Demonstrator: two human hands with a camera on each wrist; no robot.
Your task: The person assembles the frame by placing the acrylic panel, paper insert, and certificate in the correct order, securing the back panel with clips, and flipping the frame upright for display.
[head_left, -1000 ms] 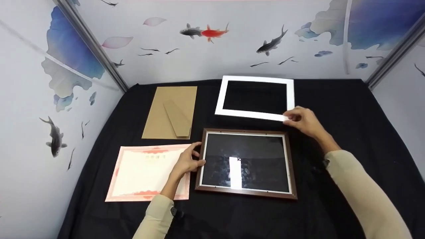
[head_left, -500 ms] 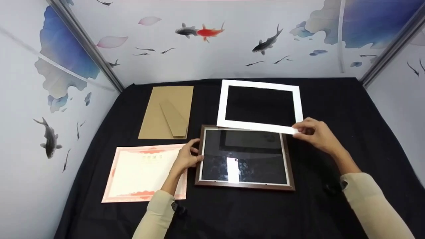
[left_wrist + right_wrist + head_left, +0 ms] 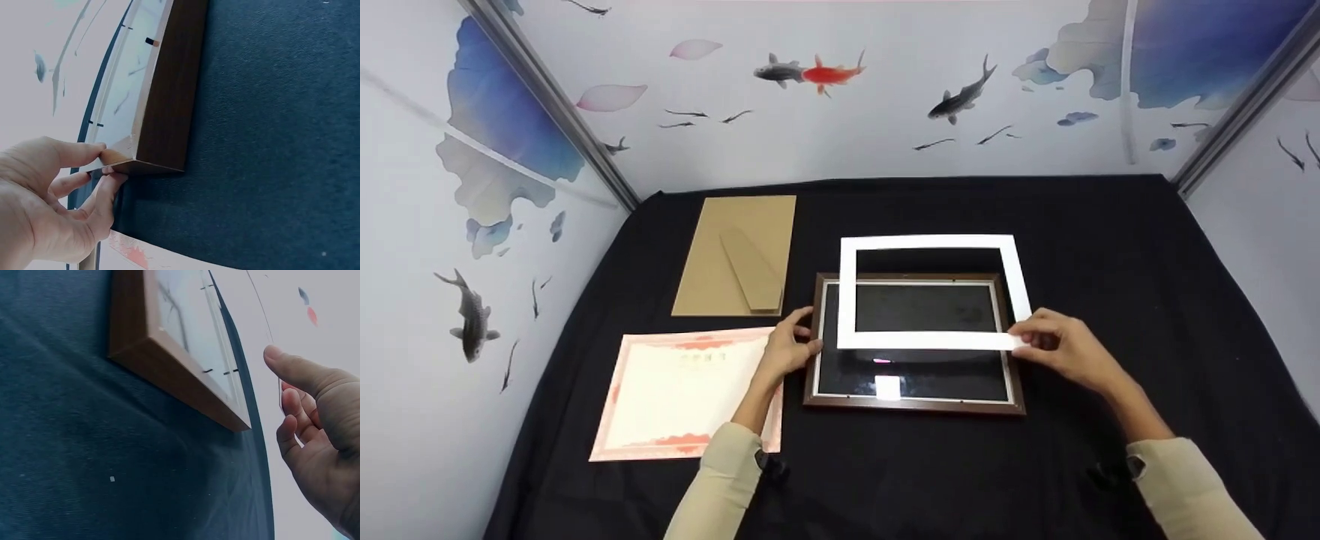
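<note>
Pale wall panels (image 3: pixel 847 139) painted with fish and lily pads enclose a work surface draped in black cloth (image 3: pixel 945 480), against which each laid-out piece stands out. A brown wooden frame (image 3: pixel 915 406) lies flat near the middle, glass pane (image 3: pixel 937 381) showing and rim clips uncovered, apparently placed so that its open side is within reach of both hands. To its left, a red-bordered certificate (image 3: pixel 682 394) lies flat, its lettering too faint to read, partly crossed by the left forearm; beyond it rests a tan backing board (image 3: pixel 705 251), strut (image 3: pixel 754 277) uppermost. Both lie beside the frame, likely to leave its glass unobstructed. A white mat (image 3: pixel 922 341) hangs over the frame's far portion, apart from the glass, its far edge reaching past the rim. The right hand (image 3: pixel 1065 349) pinches the mat by its near right corner, thumb against fingers, a hold that seemingly leaves the border and opening unblocked. The left hand (image 3: pixel 784 356) grips the frame's left side, thumb over the rim and fingers against the outer edge, probably to steady it, since the frame appears simply to rest on loose cloth.
</note>
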